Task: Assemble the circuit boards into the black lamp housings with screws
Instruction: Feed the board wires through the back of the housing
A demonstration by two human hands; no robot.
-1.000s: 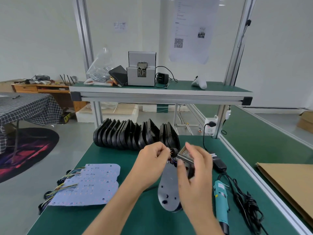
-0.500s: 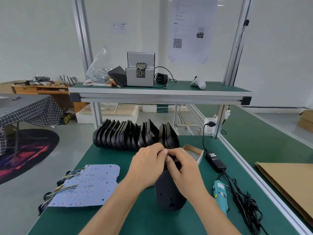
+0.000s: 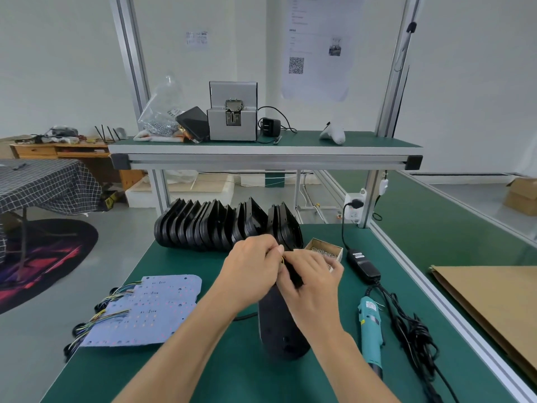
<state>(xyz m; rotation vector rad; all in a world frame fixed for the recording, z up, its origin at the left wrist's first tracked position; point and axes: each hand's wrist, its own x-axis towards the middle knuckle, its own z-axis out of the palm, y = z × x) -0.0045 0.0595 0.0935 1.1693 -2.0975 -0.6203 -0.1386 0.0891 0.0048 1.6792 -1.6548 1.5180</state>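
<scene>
A black lamp housing [image 3: 280,330] stands tilted on the green bench [image 3: 203,367] in front of me. My right hand [image 3: 312,282] grips its upper end. My left hand [image 3: 251,264] pinches thin yellow wires [image 3: 282,258] at that same upper end, fingertips against the right hand. A stack of pale circuit boards [image 3: 151,308] with coloured wire bundles lies to the left. A row of black housings [image 3: 223,226] stands on edge behind my hands. A small cardboard box of screws [image 3: 324,251] sits just right of them.
A teal electric screwdriver [image 3: 370,330] lies on the right with its black cable and power adapter [image 3: 363,263]. A brown cardboard sheet [image 3: 488,303] lies on the neighbouring bench. The shelf above carries a grey screw feeder [image 3: 232,114] and a bag.
The housing has turned so its dark back faces me and its lower end rests on the bench. Both hands have closed together at its upper end, over the wires.
</scene>
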